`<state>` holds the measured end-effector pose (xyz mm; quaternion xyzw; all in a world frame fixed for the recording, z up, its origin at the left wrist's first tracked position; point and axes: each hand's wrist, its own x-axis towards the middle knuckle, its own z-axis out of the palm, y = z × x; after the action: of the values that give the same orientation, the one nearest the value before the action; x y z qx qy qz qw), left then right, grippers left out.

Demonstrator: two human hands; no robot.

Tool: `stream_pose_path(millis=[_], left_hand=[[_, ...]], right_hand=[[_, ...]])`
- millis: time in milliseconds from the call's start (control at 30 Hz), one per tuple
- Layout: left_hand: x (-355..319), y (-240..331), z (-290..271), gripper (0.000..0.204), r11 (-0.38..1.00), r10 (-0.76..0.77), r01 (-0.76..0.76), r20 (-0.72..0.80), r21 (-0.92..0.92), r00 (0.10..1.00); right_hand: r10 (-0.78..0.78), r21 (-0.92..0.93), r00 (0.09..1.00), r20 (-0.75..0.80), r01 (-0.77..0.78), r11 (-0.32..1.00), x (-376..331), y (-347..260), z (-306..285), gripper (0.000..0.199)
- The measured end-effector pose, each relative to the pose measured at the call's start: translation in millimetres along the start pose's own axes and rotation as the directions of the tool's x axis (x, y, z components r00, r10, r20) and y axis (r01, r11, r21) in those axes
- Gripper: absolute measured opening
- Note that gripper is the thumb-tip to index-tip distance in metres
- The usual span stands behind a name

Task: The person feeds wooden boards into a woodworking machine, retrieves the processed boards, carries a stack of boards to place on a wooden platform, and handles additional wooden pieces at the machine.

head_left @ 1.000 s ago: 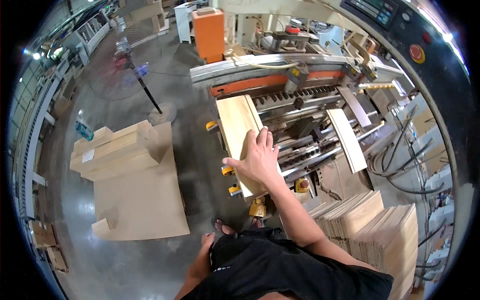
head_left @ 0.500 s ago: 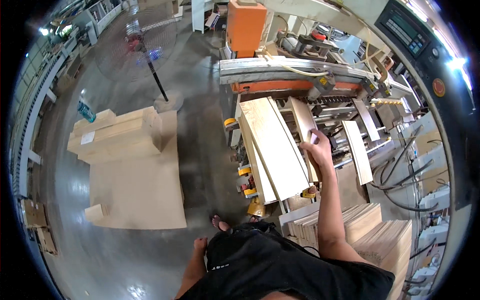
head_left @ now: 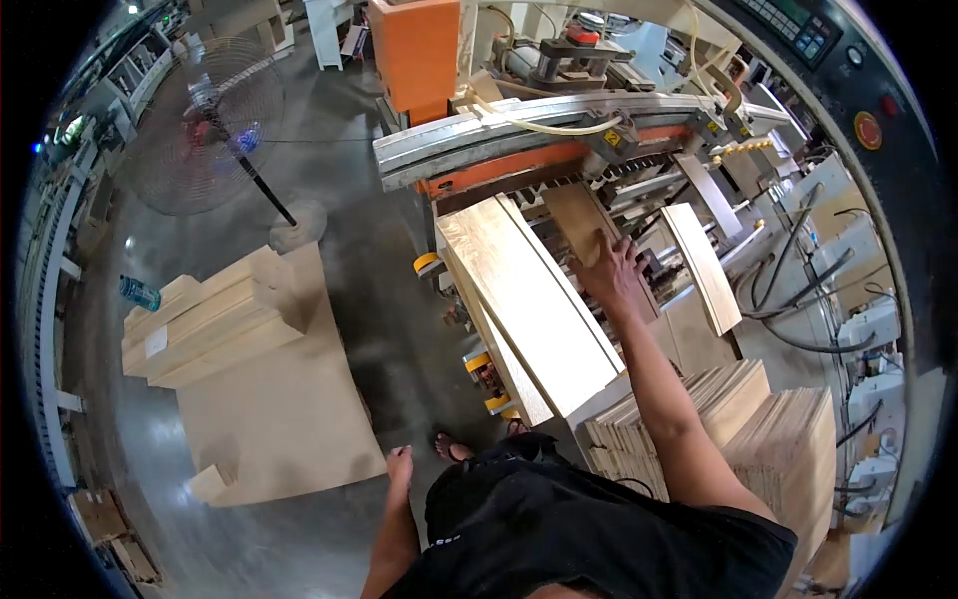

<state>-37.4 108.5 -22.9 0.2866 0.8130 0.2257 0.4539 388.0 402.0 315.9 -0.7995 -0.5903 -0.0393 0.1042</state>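
Brown panel [head_left: 577,222] under right hand [head_left: 611,272] fingertips

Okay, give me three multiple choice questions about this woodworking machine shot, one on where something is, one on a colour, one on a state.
1. Where does the right hand rest?
A. on a narrow wooden board lying in the machine
B. on the fan
C. on the floor

2. What colour is the boxy housing on top of the machine?
A. green
B. orange
C. white

3. How is the left hand?
A. gripping a panel
B. on the control buttons
C. hanging empty by the person's side

Answers: 1 A, the fingers lie flat on the board; 2 B, it is plainly orange; 3 C, it holds nothing above the floor.
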Motion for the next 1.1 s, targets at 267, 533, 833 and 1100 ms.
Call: stream_pose_path(millis=[267, 533, 833, 1100], left_hand=[[-7.3, 27.3, 14.6, 0.037, 0.996, -0.081, 0.079, 0.055, 0.038, 0.995], [-9.9, 31.9, 27.4, 0.039, 0.961, -0.266, 0.245, 0.181, 0.13, 0.947], [37.6, 65.0, 46.0, 0.04, 0.983, -0.167, 0.139, 0.272, 0.119, 0.948], [49.0, 78.7, 50.5, 0.021, 0.993, -0.114, 0.11, 0.197, 0.032, 0.974]], right_hand=[[-0.052, 0.038, 0.995, -0.086, 0.055, 0.998, 30.1, -10.6, -8.7, 0.076], [0.013, 0.069, 1.0, -0.019, -0.012, 0.998, 46.5, -14.3, 2.3, 0.073], [0.003, 0.082, 0.995, -0.096, 0.005, 0.997, 46.1, 5.8, 5.3, 0.073], [-0.02, 0.097, 0.996, 0.083, 0.012, 0.995, 50.2, -18.4, -8.3, 0.081]])
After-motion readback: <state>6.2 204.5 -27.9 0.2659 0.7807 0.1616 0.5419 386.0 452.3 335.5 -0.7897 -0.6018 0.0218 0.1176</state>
